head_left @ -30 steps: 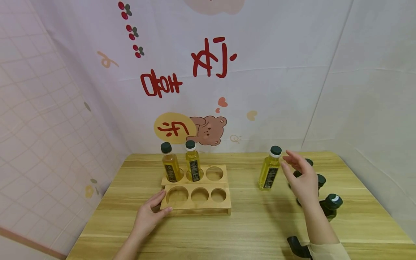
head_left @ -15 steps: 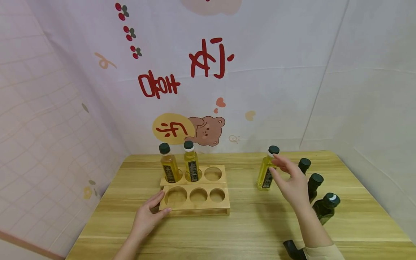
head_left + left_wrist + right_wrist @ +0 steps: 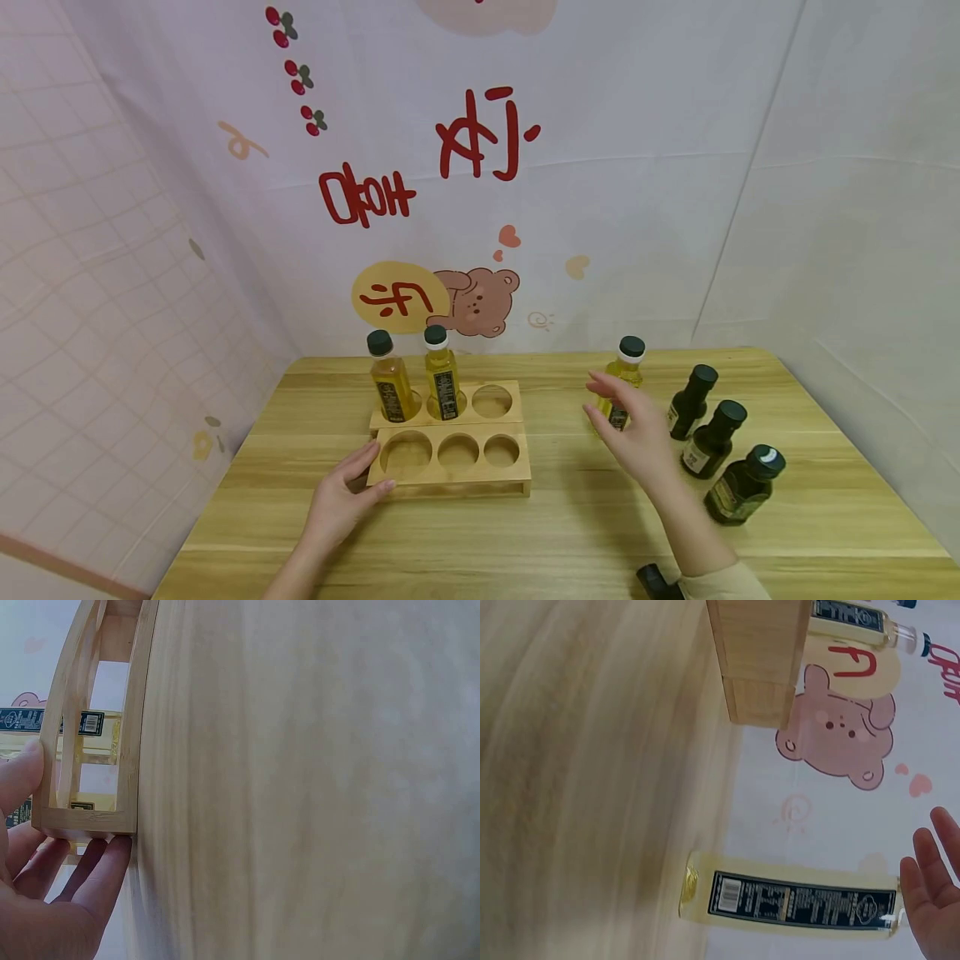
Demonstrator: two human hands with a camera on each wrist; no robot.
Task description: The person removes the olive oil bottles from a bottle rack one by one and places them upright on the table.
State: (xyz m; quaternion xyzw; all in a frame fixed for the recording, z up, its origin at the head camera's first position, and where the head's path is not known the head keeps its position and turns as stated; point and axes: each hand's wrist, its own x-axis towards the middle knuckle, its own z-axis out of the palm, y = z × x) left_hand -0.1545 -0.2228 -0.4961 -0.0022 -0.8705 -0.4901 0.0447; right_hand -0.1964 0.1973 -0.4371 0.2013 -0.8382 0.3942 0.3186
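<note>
A two-tier wooden rack (image 3: 450, 476) with round holes stands left of centre. My left hand (image 3: 339, 502) holds its left end, with the thumb at the front corner; in the left wrist view the fingertips touch the rack's end piece (image 3: 86, 820). Two green-capped oil bottles stand upright in the back tier, an amber one (image 3: 392, 387) and a yellow one (image 3: 442, 375). My right hand (image 3: 637, 425), fingers spread and holding nothing, is in front of an upright yellow oil bottle (image 3: 628, 370) and partly hides it. The right wrist view shows this oil bottle (image 3: 802, 900) beside the fingertips.
Several dark bottles stand in a row at the right: a slim one (image 3: 690, 402), a middle one (image 3: 709, 446) and a squat one (image 3: 741, 492). A black object (image 3: 658, 582) lies near the right sleeve. A printed cloth (image 3: 630, 183) hangs behind the table (image 3: 480, 550).
My right hand has moved left, from the right of the yellow bottle to in front of it, uncovering the dark bottles. The left hand stays at the rack.
</note>
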